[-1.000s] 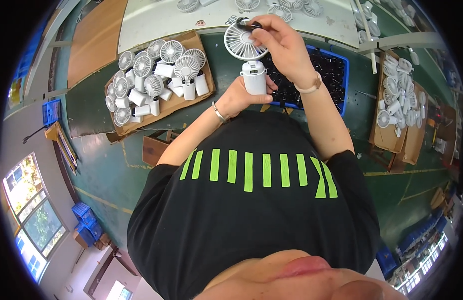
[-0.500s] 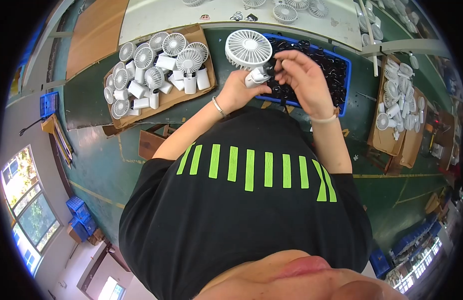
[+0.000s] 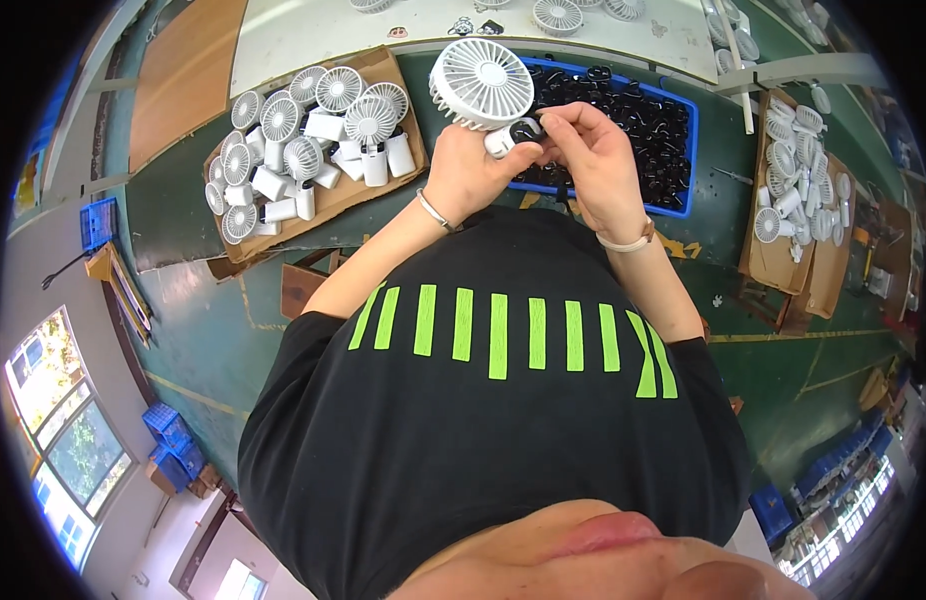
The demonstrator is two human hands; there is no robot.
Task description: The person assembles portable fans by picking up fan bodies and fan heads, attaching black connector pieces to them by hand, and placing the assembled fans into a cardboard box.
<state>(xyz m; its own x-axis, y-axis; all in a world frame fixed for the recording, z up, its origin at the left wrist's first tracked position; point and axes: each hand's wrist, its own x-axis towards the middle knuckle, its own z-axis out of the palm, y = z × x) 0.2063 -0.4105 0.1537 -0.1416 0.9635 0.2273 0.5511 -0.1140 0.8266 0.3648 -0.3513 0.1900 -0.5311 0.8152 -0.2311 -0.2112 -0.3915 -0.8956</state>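
Note:
A white handheld fan (image 3: pixel 483 78) is gripped round its handle by my left hand (image 3: pixel 465 170), with the round grille pointing up and away from me. At the handle's near end sits a small black part (image 3: pixel 526 130). My right hand (image 3: pixel 598 165) pinches at this black part with thumb and forefinger; the fingers partly cover it. Behind my right hand lies a blue tray (image 3: pixel 694 150) filled with many small black parts.
Left of my hands, a cardboard tray (image 3: pixel 417 140) holds several white fans. At the right are more cardboard boxes (image 3: pixel 773 262) of fans. Along the far side runs a white board (image 3: pixel 363 30) with several fans on it. A thin tool (image 3: pixel 733 175) lies right of the blue tray.
The handle has turned so its end with the black part faces my right hand. My right fingers have closed in on that end. The view has shifted slightly.

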